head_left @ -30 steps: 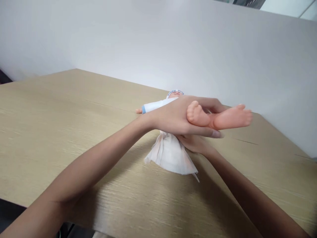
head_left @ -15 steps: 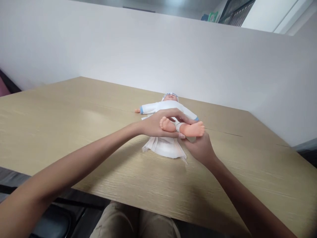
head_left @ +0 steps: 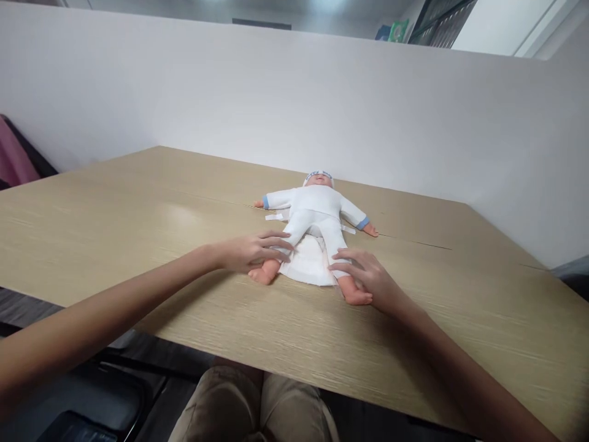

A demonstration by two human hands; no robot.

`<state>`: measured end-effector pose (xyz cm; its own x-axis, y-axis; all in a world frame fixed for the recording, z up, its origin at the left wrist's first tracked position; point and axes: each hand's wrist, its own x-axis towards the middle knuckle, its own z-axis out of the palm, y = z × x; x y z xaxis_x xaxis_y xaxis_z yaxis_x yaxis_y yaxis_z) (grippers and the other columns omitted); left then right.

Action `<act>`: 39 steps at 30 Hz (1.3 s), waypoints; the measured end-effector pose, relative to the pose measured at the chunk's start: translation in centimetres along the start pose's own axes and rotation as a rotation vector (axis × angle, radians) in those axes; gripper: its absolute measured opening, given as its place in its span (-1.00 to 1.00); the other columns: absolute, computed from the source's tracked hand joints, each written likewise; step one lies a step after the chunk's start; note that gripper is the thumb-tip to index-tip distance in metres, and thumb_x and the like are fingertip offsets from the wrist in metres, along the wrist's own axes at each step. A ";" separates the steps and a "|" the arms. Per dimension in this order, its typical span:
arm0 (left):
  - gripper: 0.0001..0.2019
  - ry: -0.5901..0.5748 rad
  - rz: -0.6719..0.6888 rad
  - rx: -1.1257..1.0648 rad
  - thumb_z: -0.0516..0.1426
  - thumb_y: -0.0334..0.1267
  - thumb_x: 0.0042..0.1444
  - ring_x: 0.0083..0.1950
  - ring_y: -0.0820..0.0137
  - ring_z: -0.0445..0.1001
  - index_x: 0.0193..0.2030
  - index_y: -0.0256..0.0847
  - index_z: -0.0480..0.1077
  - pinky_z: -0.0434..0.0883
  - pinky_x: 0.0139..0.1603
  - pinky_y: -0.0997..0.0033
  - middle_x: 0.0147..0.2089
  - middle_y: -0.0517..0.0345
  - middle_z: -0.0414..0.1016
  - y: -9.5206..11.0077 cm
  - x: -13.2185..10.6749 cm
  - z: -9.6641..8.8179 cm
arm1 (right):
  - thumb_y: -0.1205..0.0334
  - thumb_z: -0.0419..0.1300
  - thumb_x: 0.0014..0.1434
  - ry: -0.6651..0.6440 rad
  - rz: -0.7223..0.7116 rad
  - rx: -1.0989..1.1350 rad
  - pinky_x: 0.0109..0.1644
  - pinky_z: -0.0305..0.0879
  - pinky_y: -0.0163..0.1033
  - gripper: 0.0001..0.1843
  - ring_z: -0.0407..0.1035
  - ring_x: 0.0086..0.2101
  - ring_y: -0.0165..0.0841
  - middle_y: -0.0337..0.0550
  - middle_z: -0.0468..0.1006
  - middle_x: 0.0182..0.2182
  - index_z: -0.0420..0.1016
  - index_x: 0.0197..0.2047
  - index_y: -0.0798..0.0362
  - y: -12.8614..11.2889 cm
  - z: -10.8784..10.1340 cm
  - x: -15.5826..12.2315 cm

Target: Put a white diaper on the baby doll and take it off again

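A baby doll [head_left: 317, 202] in a white outfit with blue cuffs lies on its back, head toward the wall, legs spread. Under its hips and between its legs lies an unfolded white diaper [head_left: 307, 270]; its tabs stick out at both sides of the waist. My left hand [head_left: 257, 250] rests with fingers apart on the doll's leg at the left, just above the foot. On the other leg lie the spread fingers of my right hand [head_left: 361, 270], near the ankle. Both hands touch the legs without being wrapped round them.
The doll lies on a light wooden table [head_left: 184, 184] with a white partition wall [head_left: 276, 98] behind it. Below the near edge are my knees [head_left: 257, 405] and a dark chair [head_left: 92, 399] at the left. Pink cloth [head_left: 18, 153] shows at the far left.
The doll's legs, held up together in both hands before, are now down and spread apart on the table. My hands have let go and moved apart, one to each leg.
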<state>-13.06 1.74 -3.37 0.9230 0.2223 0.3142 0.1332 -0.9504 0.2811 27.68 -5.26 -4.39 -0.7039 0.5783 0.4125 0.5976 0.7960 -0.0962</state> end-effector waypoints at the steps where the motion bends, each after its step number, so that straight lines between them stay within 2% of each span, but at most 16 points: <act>1: -0.30 -0.004 0.006 0.004 0.22 -0.57 0.17 0.72 -0.12 0.12 0.45 -0.04 0.47 0.36 0.59 -0.34 0.56 -0.13 0.43 -0.1 0.0 0.2 | 0.62 0.03 0.17 -0.011 0.005 -0.007 0.38 0.42 0.17 -0.28 0.43 0.38 -0.09 0.00 0.61 0.30 0.66 0.23 -0.13 -0.1 0.1 0.0; 5: -0.39 -0.013 -0.026 -0.012 0.18 -0.53 0.29 0.72 -0.07 0.11 0.43 -0.03 0.49 0.35 0.60 -0.31 0.56 -0.11 0.42 0.2 0.1 0.0 | 0.56 0.07 0.34 -0.039 0.031 0.044 0.41 0.43 0.20 -0.34 0.40 0.41 -0.09 0.00 0.59 0.34 0.64 0.31 -0.18 0.0 0.2 -0.2; 10: -0.56 -0.006 -0.169 -0.034 0.08 -0.46 0.42 0.65 0.02 0.24 0.29 0.01 0.57 0.37 0.59 -0.17 0.48 0.04 0.51 1.8 1.0 -0.4 | 0.43 0.01 0.49 -0.062 0.114 0.256 0.46 0.43 0.15 -0.40 0.39 0.44 -0.15 -0.08 0.56 0.40 0.62 0.37 -0.23 0.4 -0.5 -0.6; 13: -0.74 0.009 -0.253 0.039 0.24 -0.15 0.41 0.57 -0.13 0.27 0.18 -0.08 0.57 0.41 0.52 -0.19 0.38 -0.03 0.56 2.9 1.9 0.3 | 0.31 -0.02 0.57 -0.081 0.176 0.323 0.48 0.43 0.16 -0.46 0.41 0.43 -0.14 -0.09 0.59 0.38 0.61 0.38 -0.22 -0.3 -1.3 -0.1; 15: -0.61 0.032 -0.286 0.095 0.35 0.06 0.30 0.53 -0.22 0.27 0.12 -0.12 0.53 0.45 0.45 -0.21 0.29 -0.10 0.57 3.4 2.4 1.0 | 0.15 0.05 0.60 -0.085 0.203 0.279 0.48 0.43 0.19 -0.53 0.41 0.43 -0.07 -0.04 0.59 0.38 0.57 0.42 -0.17 -1.4 -1.6 0.2; 17: -0.60 0.052 -0.305 0.135 0.37 0.04 0.26 0.49 -0.22 0.28 0.09 -0.14 0.49 0.47 0.39 -0.19 0.24 -0.12 0.57 3.7 2.7 1.6 | -0.06 0.21 0.53 -0.084 0.205 0.163 0.48 0.39 0.28 -0.45 0.40 0.41 0.05 0.06 0.56 0.39 0.51 0.48 -0.12 -2.8 -1.3 0.5; 19: -0.74 0.059 -0.321 0.153 0.31 -0.12 0.31 0.46 -0.16 0.29 0.05 -0.14 0.46 0.47 0.36 -0.14 0.22 -0.11 0.56 4.0 2.9 2.0 | -0.16 0.33 0.43 -0.067 0.202 0.029 0.49 0.34 0.38 -0.30 0.40 0.39 0.15 0.15 0.54 0.38 0.47 0.51 -0.07 -4.4 -0.4 0.5; 20: -0.81 0.062 -0.332 0.152 0.27 -0.18 0.34 0.45 -0.14 0.30 0.02 -0.14 0.46 0.47 0.36 -0.11 0.21 -0.09 0.55 4.1 3.0 2.0 | -0.14 0.35 0.42 -0.052 0.210 -0.027 0.49 0.33 0.40 -0.28 0.40 0.38 0.17 0.18 0.54 0.37 0.46 0.52 -0.05 -5.1 0.1 0.5; 22: -0.90 0.073 -0.353 0.135 0.21 -0.21 0.40 0.43 -0.10 0.31 -0.03 -0.14 0.46 0.44 0.36 -0.10 0.18 -0.08 0.56 4.3 3.2 2.0 | -0.01 0.31 0.46 -0.014 0.245 -0.103 0.47 0.35 0.37 -0.40 0.40 0.37 0.15 0.17 0.56 0.34 0.49 0.49 -0.06 -6.1 1.1 0.6; 24: -0.89 0.101 -0.379 0.086 0.15 -0.19 0.46 0.38 -0.06 0.35 -0.05 -0.13 0.48 0.42 0.37 -0.08 0.14 -0.04 0.58 4.4 3.4 1.6 | 0.16 0.20 0.51 0.027 0.277 -0.134 0.39 0.43 0.29 -0.54 0.44 0.31 0.10 0.13 0.60 0.27 0.57 0.41 -0.10 -6.4 1.8 0.9; 27: -0.81 0.184 -0.460 -0.022 0.11 -0.11 0.50 0.21 0.04 0.48 -0.04 -0.11 0.50 0.43 0.29 -0.04 0.01 0.02 0.63 4.1 4.2 0.6 | 0.27 0.08 0.52 0.074 0.303 -0.108 0.18 0.52 0.15 -0.60 0.55 0.07 0.02 0.09 0.68 0.05 0.67 0.24 -0.08 -5.5 1.6 2.1; 31: -0.80 0.326 -0.576 -0.238 0.14 -0.07 0.45 0.02 0.16 0.59 -0.06 -0.12 0.48 0.48 0.10 0.16 -0.06 0.08 0.65 2.6 6.0 -1.3 | 0.22 0.06 0.52 0.141 0.402 0.058 -0.02 0.47 0.01 -0.69 0.53 -0.15 -0.05 -0.01 0.69 -0.18 0.66 0.03 -0.03 -2.6 0.1 4.5; 33: -0.78 0.376 -0.591 -0.296 0.13 -0.05 0.44 -0.01 0.19 0.60 -0.09 -0.14 0.46 0.48 0.08 0.20 -0.08 0.09 0.64 1.3 7.3 -2.2 | 0.15 0.08 0.52 0.208 0.457 0.166 0.02 0.46 -0.02 -0.72 0.53 -0.15 -0.09 -0.04 0.69 -0.17 0.63 -0.03 -0.03 -1.0 -0.5 6.0; 35: -0.76 0.435 -0.588 -0.249 0.16 -0.02 0.39 0.01 0.16 0.56 -0.13 -0.15 0.46 0.46 0.12 0.18 -0.08 0.07 0.61 -0.4 8.9 -2.9 | 0.07 0.11 0.50 0.275 0.510 0.264 0.13 0.44 -0.01 -0.73 0.53 -0.09 -0.09 -0.03 0.68 -0.13 0.62 -0.08 -0.04 0.8 -0.8 7.6; 37: -0.79 0.509 -0.605 -0.230 0.19 -0.05 0.32 0.06 0.13 0.52 -0.15 -0.15 0.47 0.42 0.17 0.18 -0.05 0.05 0.60 -2.4 10.5 -3.4 | 0.00 0.14 0.45 0.341 0.571 0.330 0.25 0.38 0.04 -0.71 0.51 0.00 -0.06 -0.01 0.66 -0.08 0.60 -0.14 -0.04 2.7 -0.8 9.2; 39: -0.84 0.564 -0.659 -0.293 0.20 -0.11 0.29 0.06 0.14 0.51 -0.15 -0.14 0.45 0.40 0.14 0.22 -0.06 0.07 0.61 -4.6 12.0 -3.5 | -0.05 0.16 0.41 0.379 0.627 0.375 0.30 0.34 0.08 -0.70 0.49 0.03 -0.03 0.01 0.65 -0.06 0.58 -0.18 -0.04 4.8 -0.4 10.9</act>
<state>-3.84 9.54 2.28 0.3696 0.8465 0.3831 0.4021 -0.5174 0.7554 23.07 4.82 0.01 -0.0645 0.8892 0.4529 0.6219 0.3907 -0.6787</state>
